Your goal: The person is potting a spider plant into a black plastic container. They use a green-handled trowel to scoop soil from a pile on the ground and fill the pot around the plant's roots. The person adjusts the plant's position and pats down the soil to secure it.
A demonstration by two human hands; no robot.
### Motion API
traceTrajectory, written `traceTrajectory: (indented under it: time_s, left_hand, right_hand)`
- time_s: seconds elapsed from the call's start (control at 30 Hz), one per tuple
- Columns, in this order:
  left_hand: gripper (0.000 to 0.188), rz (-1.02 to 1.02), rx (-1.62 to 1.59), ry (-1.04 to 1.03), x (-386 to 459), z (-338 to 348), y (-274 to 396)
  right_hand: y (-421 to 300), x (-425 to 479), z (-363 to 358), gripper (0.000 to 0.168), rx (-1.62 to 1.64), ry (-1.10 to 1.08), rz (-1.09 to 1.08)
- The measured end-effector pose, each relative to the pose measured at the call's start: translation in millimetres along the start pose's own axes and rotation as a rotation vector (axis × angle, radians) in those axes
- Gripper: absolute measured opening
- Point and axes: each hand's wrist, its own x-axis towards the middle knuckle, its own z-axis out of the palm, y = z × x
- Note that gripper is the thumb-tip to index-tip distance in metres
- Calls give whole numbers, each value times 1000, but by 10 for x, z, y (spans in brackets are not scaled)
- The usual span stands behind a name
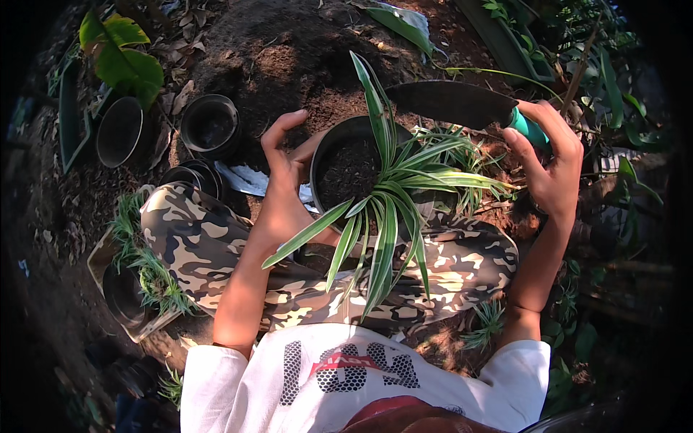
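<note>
A black plastic plant pot (319, 162) with dark soil (346, 170) in it sits before me, tilted slightly. A spider plant (387, 189) with white-striped green leaves leans out of its right side, and its leaves hang over my lap. My left hand (284, 184) grips the pot from the left; some of its fingers are hidden behind the pot wall. In my right hand (552, 157) is the teal handle (528, 129) of a hand trowel. The trowel's broad dark blade (452, 103) points left, behind the plant's upright leaves and over the soil.
A mound of loose soil (270, 59) lies beyond the pot. To the left stand stacked black pots (210, 124) and another empty pot (120, 132). Small spider plants (162, 284) lie by my left knee, more (471, 157) behind the potted plant. A green planter trough (509, 38) stands at upper right.
</note>
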Motion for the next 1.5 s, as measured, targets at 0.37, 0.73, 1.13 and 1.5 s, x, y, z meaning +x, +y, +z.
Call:
traceTrajectory:
  time_s: [0.37, 0.73, 1.13, 1.5]
  left_hand:
    - [124, 220, 519, 551, -72, 302, -205]
    - [114, 387, 651, 548, -107, 305, -380]
    - [46, -468, 237, 609, 214, -167, 261]
    - [87, -869, -155, -21, 64, -115, 207]
  right_hand:
    - [-290, -342, 1213, 22, 1222, -250, 931]
    - [-410, -283, 1253, 29, 1090, -435, 894]
    - [329, -221, 1167, 26, 686, -273, 747]
    - [261, -137, 917, 20, 708, -490, 655]
